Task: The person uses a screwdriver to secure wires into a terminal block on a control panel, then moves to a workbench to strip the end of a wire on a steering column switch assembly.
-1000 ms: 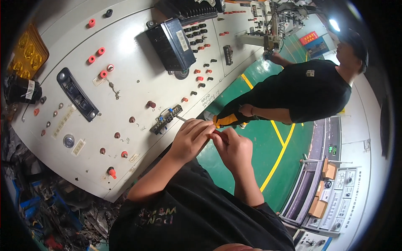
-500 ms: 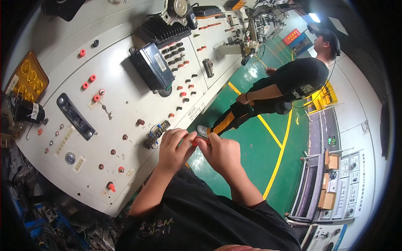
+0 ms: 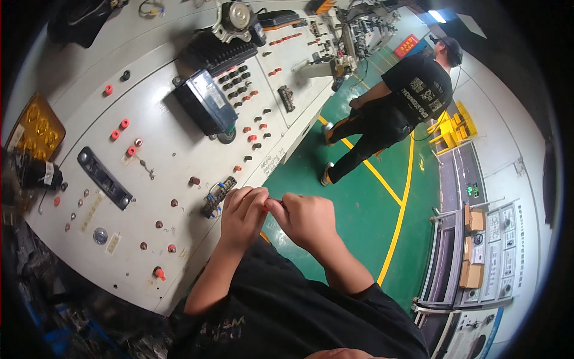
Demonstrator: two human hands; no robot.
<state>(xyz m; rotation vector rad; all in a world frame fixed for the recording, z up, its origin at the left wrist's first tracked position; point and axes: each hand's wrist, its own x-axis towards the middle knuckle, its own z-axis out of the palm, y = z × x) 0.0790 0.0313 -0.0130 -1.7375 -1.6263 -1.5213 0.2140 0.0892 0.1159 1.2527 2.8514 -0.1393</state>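
My left hand (image 3: 242, 216) and my right hand (image 3: 304, 221) meet in front of my chest, fingers curled and pinched together. Between the fingertips shows a small red piece (image 3: 266, 207), gripped from both sides and mostly hidden, so its kind cannot be made out. Just left of my left hand, a dark terminal block (image 3: 219, 196) with blue parts is fixed to the white panel (image 3: 173, 128). Red and black sockets dot this panel; a red plug-like piece (image 3: 159, 273) sticks out near its lower edge.
A black box module (image 3: 205, 105) and a dark handle-shaped part (image 3: 104, 178) sit on the panel. Beyond its right edge, a person in black (image 3: 406, 107) stands on the green floor (image 3: 353, 221) with yellow lines. Shelving with cardboard boxes (image 3: 472, 272) lines the right side.
My hands have shifted slightly left, still pinching the red piece, which now shows less. The other person has turned further away and their feet have moved.
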